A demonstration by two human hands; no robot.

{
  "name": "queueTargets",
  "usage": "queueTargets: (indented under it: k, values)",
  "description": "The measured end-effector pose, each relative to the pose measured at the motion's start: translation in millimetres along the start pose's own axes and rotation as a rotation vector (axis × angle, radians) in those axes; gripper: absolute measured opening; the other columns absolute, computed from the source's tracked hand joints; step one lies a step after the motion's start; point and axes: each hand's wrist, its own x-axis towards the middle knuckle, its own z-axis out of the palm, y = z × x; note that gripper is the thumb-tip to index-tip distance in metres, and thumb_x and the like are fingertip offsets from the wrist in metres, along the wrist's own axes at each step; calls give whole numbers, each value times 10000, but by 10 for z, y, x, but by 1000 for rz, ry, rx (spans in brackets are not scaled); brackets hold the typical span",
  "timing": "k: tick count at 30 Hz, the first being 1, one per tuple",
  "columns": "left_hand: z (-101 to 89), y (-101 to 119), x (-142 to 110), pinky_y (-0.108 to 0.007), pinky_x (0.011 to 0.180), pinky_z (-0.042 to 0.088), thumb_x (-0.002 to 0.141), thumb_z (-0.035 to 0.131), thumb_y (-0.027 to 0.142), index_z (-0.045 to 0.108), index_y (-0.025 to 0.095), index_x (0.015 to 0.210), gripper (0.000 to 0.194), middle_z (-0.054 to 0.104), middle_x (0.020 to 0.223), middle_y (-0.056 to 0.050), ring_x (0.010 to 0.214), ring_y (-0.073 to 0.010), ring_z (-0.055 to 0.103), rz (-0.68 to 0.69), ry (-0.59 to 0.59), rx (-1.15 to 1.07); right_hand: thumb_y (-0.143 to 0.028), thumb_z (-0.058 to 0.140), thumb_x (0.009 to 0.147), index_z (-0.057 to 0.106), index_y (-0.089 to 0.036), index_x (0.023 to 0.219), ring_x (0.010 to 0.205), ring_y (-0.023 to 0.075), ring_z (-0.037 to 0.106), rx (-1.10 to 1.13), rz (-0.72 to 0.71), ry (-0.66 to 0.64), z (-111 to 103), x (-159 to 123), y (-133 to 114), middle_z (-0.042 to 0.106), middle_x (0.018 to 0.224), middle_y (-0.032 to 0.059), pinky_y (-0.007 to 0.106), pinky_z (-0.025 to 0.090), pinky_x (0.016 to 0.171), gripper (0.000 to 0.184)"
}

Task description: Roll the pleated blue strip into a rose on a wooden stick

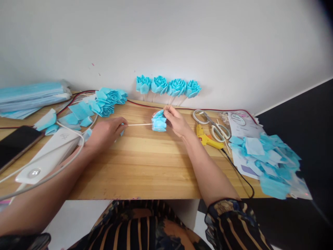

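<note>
Left hand (108, 131): closed down on the bare end of a thin wooden stick (139, 124), pinching it low against the wooden table (145, 166)
Right hand (177, 121): fingers curled round the blue paper flower (159, 121) at the other end of that stick, thumb side pressing on the petals
Where the flower sits: mid-table, just above the surface, right between both hands
How it'd handle: looks featherlight and squishy, folded petals would crush or peel off easily, so I'd say go gentle on the head and do the real holding on the stick, which looks stiff but snappable
Off to the right: yellow glue gun (206, 138) with its black cord, white-handled scissors (215, 126) just behind it, then a messy heap of blue scraps (270, 163) on some paper
Off to the left: a phone (15, 144), a white power strip (48, 156) with a cable looped over it, loose blue pieces
Further back: a bunch of finished flowers (108, 100) lying down, stack of blue sheets (28, 97) in the corner
At the wall: four finished flowers on sticks (168, 86) leaning in a row
</note>
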Motion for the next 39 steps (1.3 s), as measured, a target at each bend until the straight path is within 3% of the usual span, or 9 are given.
queueTargets:
  k: [10, 19, 39]
  values:
    - [-15, 9, -21, -298, 693, 410, 1011, 404, 472, 678, 235, 941, 369, 753, 872, -58, 800, -234, 668, 46, 34, -17, -644, 821, 776, 560, -266, 916, 1022, 220, 684, -1, 18, -24, 24, -9, -18, 749, 999, 15, 307, 556, 777, 480]
    - [3, -26, -18, -329, 685, 387, 1007, 395, 460, 673, 238, 938, 362, 747, 892, -85, 812, -267, 668, -2, 6, -3, -639, 821, 767, 543, -263, 907, 1038, 222, 714, 19, 18, -56, 63, -31, -61, 799, 1072, 33, 301, 544, 754, 489]
    - [16, -57, -8, -320, 657, 362, 1019, 375, 435, 666, 219, 898, 382, 731, 827, -85, 738, -248, 650, -8, -53, 59, -618, 787, 817, 535, -257, 917, 920, 199, 713, -4, 9, -95, 52, -21, 4, 804, 1049, 37, 300, 523, 754, 451]
